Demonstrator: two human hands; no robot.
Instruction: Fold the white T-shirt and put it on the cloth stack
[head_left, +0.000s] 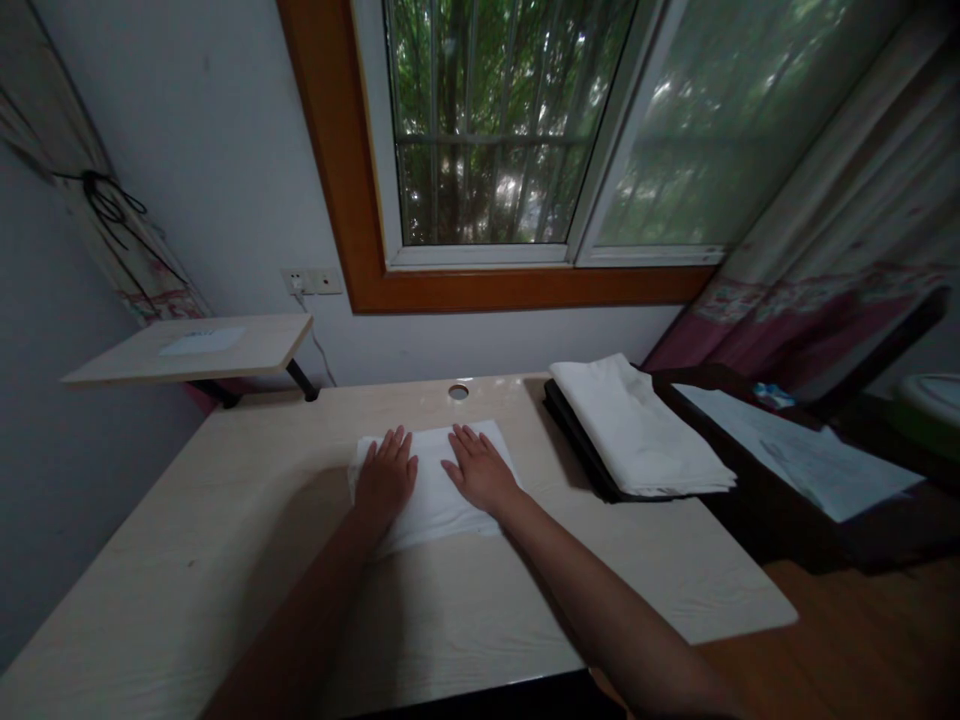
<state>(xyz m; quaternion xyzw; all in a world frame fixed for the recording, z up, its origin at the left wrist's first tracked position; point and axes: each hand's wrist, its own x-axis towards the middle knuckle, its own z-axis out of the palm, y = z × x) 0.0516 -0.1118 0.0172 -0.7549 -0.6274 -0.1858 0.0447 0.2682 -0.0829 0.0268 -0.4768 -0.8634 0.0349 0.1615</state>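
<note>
A white cloth [439,505], folded into a rough rectangle, lies flat on the pale wooden desk [187,560]. My left hand [387,474] rests palm down on its left part, fingers stretched toward the far edge. On the right part lies my right hand [481,468], also flat, with the thumb spread toward the middle. Both hands touch the cloth without gripping it. The palms hide some of the cloth beneath them.
Folded white fabric [641,430] sits on a black item [574,445] at the desk's right. A small raised shelf [127,355] with a paper stands at the back left. Behind the desk is a cable hole [458,393] near the wall. Papers [802,455] lie on dark furniture at right.
</note>
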